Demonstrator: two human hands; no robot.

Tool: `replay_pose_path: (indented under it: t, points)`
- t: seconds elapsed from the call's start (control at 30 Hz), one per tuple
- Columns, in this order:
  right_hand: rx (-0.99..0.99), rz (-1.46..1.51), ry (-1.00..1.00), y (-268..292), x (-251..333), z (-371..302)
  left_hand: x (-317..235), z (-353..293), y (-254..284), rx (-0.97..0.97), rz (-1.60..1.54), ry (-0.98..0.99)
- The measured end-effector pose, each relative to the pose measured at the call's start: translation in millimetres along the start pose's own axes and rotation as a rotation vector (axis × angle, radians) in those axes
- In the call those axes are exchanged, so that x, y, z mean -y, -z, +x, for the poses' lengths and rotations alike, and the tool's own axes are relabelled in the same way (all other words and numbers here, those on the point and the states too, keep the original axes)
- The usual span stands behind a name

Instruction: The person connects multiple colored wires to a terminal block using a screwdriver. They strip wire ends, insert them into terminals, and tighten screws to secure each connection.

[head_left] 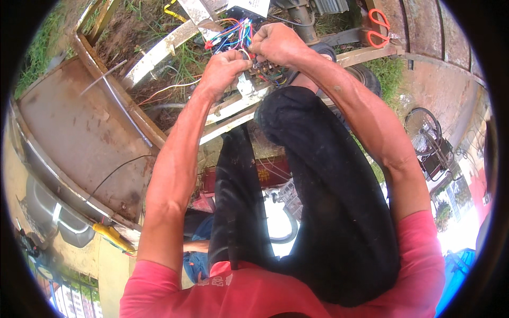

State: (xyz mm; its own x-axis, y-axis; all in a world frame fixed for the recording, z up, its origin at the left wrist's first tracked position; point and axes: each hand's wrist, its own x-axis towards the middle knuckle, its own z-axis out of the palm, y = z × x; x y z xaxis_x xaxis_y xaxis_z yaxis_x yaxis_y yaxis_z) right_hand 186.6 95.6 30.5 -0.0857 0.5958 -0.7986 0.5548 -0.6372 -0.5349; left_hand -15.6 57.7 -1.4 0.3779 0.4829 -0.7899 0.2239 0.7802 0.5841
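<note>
A tangle of thin coloured wires (229,36) hangs below a silver metal box (250,7) at the top middle. My left hand (225,70) is closed at the lower end of this tangle, its thumb and forefinger pinching a wire. Close beside it on the right, my right hand (277,44) is also closed, with its fingertips pinched on a wire among the bundle. The exact wire ends are partly hidden by my fingers. Just under my hands, a white connector-like piece (245,86) rests by the pale metal frame bar (229,125).
Red-handled scissors (377,38) lie at the upper right on the frame. A rusty metal panel (87,119) fills the left side, with a yellow tool (112,238) below it. My bent knee (294,108) is close under my right forearm. A bicycle wheel (439,129) shows at far right.
</note>
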Motion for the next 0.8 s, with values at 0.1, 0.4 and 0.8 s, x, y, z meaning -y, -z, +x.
replay_pose_path:
  t: [0.1,0.4,0.8]
  points:
    - [0.006,0.015,-0.007,2.1,-1.2,2.9,-0.8,2.2,0.5,0.014,-0.012,-0.008]
    - [0.036,0.012,0.004,1.4,-4.2,7.2,-2.0,1.3,-1.5,0.008,-0.074,-0.006]
    - [0.115,0.143,-0.020,11.3,-5.6,5.8,-2.0,1.8,-5.9,-0.044,-0.033,-0.011]
